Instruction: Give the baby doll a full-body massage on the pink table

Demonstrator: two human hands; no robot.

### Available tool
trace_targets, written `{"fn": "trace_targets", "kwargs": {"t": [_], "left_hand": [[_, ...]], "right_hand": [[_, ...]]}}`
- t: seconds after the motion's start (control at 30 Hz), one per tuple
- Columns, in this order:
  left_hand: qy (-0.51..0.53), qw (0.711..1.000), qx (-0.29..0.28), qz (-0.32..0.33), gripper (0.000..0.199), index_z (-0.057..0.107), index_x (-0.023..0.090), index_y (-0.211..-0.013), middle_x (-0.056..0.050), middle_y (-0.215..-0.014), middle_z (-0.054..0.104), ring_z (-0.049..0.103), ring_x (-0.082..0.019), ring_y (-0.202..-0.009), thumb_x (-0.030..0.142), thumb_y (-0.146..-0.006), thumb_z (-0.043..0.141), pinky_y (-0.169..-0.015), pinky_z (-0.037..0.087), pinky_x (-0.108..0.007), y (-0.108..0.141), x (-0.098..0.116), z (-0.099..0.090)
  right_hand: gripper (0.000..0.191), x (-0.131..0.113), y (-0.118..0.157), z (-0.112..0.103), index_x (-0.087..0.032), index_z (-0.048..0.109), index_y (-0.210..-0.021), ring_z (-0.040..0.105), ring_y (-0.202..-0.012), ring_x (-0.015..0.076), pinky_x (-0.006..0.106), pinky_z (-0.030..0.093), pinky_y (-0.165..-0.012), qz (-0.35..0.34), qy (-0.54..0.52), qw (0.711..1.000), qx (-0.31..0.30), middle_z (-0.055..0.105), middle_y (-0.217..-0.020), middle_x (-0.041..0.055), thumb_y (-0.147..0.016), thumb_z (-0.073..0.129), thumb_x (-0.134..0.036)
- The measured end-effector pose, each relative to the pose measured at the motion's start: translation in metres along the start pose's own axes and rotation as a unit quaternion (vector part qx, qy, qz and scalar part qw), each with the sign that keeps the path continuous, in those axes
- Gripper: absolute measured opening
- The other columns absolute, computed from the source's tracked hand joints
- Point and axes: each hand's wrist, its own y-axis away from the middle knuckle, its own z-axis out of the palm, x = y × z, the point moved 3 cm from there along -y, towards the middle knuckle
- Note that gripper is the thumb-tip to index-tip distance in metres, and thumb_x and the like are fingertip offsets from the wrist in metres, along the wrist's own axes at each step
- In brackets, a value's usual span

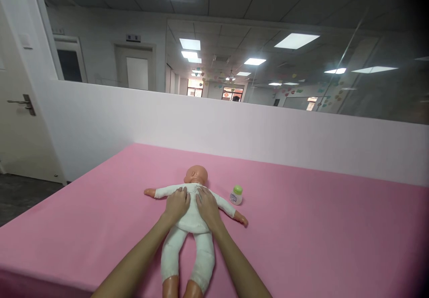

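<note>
Both grips lie flat and open: left hand [176, 205] and right hand [208, 207] press on the doll [189, 226], holding nothing. It lies on the pink tabletop [318, 226], with 1 bottle [236, 195] near its arm.

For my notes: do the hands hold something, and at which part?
Both hands, left hand and right hand, lie flat on the doll, on its torso; no closed grasp shows.

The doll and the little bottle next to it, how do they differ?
The doll lies flat with arms spread; the bottle stands upright. The doll is far larger than the bottle. Both hands, left hand and right hand, rest on the doll; the bottle is untouched. The doll wears white; the bottle has a green cap. Both sit on the pink surface.
</note>
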Motion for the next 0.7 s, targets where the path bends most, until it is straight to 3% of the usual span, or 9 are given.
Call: {"fn": "trace_targets", "kwargs": {"t": [0.2,0.3,0.43,0.53,0.6,0.7], "left_hand": [[-0.015,0.999,-0.035,0.009,0.034,0.069,0.01,-0.109,-0.017,-0.109,0.072,0.069,-0.028,-0.1,0.024,-0.103,0.039,-0.087,0.049,-0.037,-0.005,-0.005,0.01],[-0.065,0.998,-0.008,0.019,0.034,0.07,0.008,-0.109,-0.02,-0.111,0.069,0.067,-0.032,-0.103,0.023,-0.101,0.041,-0.088,0.05,-0.042,-0.004,0.0,0.009],[-0.076,0.987,0.046,0.132,0.031,0.069,0.009,-0.111,-0.017,-0.113,0.068,0.063,-0.03,-0.106,0.008,-0.097,0.041,-0.093,0.049,-0.043,0.001,0.015,0.009],[-0.035,0.982,0.048,0.177,0.033,0.068,0.013,-0.113,-0.014,-0.113,0.07,0.064,-0.026,-0.105,0.005,-0.096,0.041,-0.093,0.049,-0.038,0.003,0.018,0.01],[-0.038,0.987,0.034,0.155,0.033,0.069,0.013,-0.111,-0.014,-0.111,0.071,0.065,-0.027,-0.103,0.005,-0.096,0.041,-0.089,0.049,-0.036,0.003,0.014,0.011],[-0.047,0.992,0.011,0.119,0.03,0.07,0.016,-0.106,-0.013,-0.111,0.07,0.065,-0.027,-0.102,0.007,-0.095,0.043,-0.079,0.047,-0.034,-0.002,0.01,0.008]], "right_hand": [[0.04,-0.003,0.0,0.001,-0.015,0.073,-0.121,0.063,-0.126,0.023,0.03,0.038,-0.114,-0.025,0.013,0.998,-0.049,0.073,-0.127,0.0138,-0.102,0.039,-0.014],[0.038,-0.002,-0.002,0.003,-0.013,0.073,-0.121,0.063,-0.124,0.0247,0.034,0.041,-0.112,-0.028,0.027,0.998,-0.055,0.073,-0.126,0.0137,-0.101,0.04,-0.013],[0.04,0.0,0.0,0.006,-0.013,0.07,-0.126,0.063,-0.122,0.027,0.039,0.046,-0.108,-0.047,0.036,0.996,-0.071,0.072,-0.127,0.0155,-0.101,0.038,-0.013],[0.041,0.0,0.004,0.003,-0.017,0.069,-0.129,0.059,-0.131,0.0273,0.044,0.043,-0.113,-0.062,-0.03,0.995,-0.068,0.068,-0.136,0.0134,-0.1,0.04,-0.016],[0.04,0.002,0.007,-0.002,-0.02,0.07,-0.128,0.057,-0.134,0.0259,0.045,0.041,-0.117,-0.058,-0.11,0.991,-0.056,0.067,-0.139,0.0098,-0.098,0.044,-0.02],[0.037,0.011,0.007,-0.01,-0.021,0.075,-0.121,0.064,-0.125,0.0253,0.043,0.045,-0.113,-0.004,-0.222,0.975,-0.018,0.073,-0.129,0.0081,-0.093,0.05,-0.023]]}}
